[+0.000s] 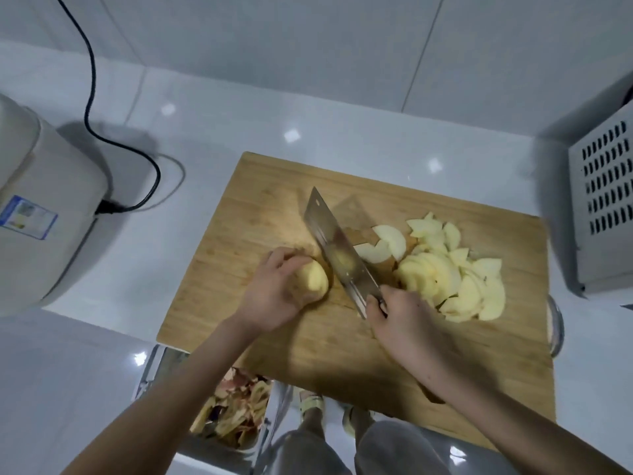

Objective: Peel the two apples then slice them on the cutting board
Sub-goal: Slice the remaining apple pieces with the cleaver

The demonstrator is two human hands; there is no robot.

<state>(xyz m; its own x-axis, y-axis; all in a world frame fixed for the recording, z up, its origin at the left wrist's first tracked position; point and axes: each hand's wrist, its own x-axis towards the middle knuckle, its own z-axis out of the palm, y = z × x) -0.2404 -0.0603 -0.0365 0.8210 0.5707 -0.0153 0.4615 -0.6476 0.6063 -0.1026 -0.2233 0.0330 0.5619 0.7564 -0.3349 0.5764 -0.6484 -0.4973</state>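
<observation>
Cutting board (267, 214): centre of white surface (342, 132). Sliced apple heap (455, 279): board's 3 o'clock; slicing seemingly mostly done. Cleaver (339, 255): right hand (400, 317) fingers wrapped round handle. Peeled apple remnant (313, 279): 9 o'clock of blade, left hand (274, 296) fingers curled over it; left to slice.

Left hand (274, 296) holds peeled apple (313, 279) on cutting board (239, 207); right hand (400, 313) grips cleaver (337, 248) beside slices (455, 279).

White glossy countertop (239, 125) is reflecting spots of overhead light, with a grey-white tiled wall (274, 36) running across 12 o'clock. White appliance (44, 207) is sitting at 9 o'clock, its black cord (91, 77) snaking up toward 11. Vented metal box (603, 207) is standing at 3 o'clock.
</observation>
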